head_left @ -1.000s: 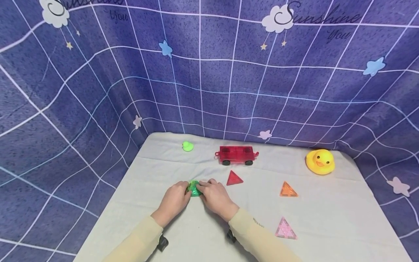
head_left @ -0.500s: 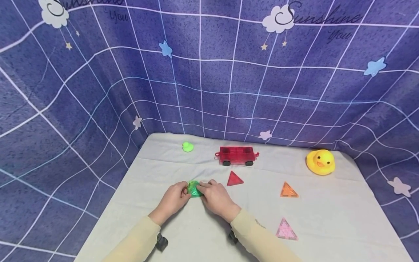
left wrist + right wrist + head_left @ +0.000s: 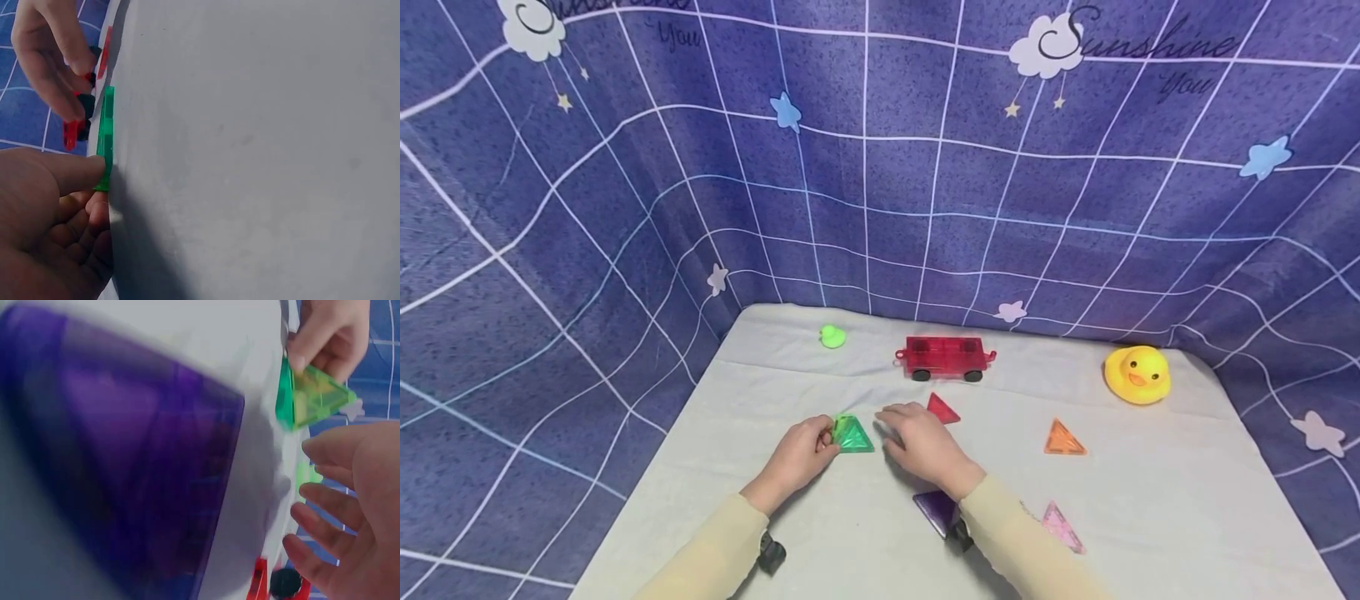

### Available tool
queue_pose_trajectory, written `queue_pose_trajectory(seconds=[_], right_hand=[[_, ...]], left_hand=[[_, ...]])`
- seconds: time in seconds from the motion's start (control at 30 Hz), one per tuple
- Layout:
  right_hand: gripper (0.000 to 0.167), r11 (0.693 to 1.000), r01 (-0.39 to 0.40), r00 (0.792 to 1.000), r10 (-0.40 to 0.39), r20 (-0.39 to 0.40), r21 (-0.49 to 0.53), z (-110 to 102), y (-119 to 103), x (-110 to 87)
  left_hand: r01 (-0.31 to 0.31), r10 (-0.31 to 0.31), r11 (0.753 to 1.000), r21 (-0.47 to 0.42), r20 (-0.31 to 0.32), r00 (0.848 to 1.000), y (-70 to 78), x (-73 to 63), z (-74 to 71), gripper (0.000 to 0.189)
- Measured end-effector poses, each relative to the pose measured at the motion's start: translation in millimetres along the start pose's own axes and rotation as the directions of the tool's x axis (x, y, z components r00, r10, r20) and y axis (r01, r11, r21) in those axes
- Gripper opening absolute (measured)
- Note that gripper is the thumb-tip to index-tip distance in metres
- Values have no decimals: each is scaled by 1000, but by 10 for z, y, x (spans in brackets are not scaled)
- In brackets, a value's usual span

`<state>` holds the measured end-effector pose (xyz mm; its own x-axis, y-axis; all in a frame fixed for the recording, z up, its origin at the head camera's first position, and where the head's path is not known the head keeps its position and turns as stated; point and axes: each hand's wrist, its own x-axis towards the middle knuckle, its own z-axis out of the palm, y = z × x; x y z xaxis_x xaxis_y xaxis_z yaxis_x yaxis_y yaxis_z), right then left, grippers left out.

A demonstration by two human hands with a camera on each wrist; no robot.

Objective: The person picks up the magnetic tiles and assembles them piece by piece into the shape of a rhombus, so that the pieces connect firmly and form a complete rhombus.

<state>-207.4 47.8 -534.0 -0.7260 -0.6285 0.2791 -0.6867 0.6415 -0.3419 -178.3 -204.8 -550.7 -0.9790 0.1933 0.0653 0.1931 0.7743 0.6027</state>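
My left hand [image 3: 796, 460] pinches a green triangular magnetic tile [image 3: 854, 437] between thumb and fingers, low over the tabletop. A yellow-green triangular tile [image 3: 324, 397] is joined to it at an angle, as the right wrist view shows. To the right, my right hand [image 3: 927, 446] is apart from the tiles, fingers loosely spread with nothing between them. A red triangular tile [image 3: 944, 407] lies just beyond that hand. Beside the right wrist is a purple triangular tile [image 3: 934, 509], partly covered by the sleeve and wrist camera; it looms large and blurred in the right wrist view.
Along the back stand a small green duck [image 3: 832, 337], a red wheeled toy wagon [image 3: 945, 357] and a yellow duck [image 3: 1138, 376]. An orange triangular tile [image 3: 1063, 439] lies at the right, and a pink one [image 3: 1061, 527] is partly behind the right sleeve.
My right hand has let go of the green tile and moved right. The purple tile has come into sight beside the right wrist. My left hand keeps its grip in place.
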Motion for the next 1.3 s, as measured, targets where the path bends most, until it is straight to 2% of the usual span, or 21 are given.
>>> queue_pose_trajectory(seconds=[0.2, 0.33, 0.47, 0.6, 1.0, 1.3], right_hand=[[41, 998, -51, 985, 44, -167, -40, -90, 263, -72], [36, 988, -141, 967, 123, -221, -67, -129, 420, -131], [37, 971, -225, 956, 205, -212, -76, -148, 517, -183], [41, 964, -259, 954, 245, -175, -62, -154, 564, -219], [39, 961, -275, 951, 273, -145, 7, -174, 651, -268], [41, 959, -280, 947, 284, -152, 47, -182, 669, -277]], left_hand=[[-8, 8, 1000, 8, -1, 1000, -20, 4, 12, 17], [-13, 13, 1000, 7, 1, 1000, -34, 9, 16, 19], [-15, 15, 1000, 1, 5, 1000, -41, 23, 11, 20], [-19, 19, 1000, 2, 7, 1000, -54, 31, 13, 21], [-25, 25, 1000, 12, 16, 1000, -51, 42, 16, 26], [-35, 34, 999, 22, 13, 999, -60, 42, 8, 26]])
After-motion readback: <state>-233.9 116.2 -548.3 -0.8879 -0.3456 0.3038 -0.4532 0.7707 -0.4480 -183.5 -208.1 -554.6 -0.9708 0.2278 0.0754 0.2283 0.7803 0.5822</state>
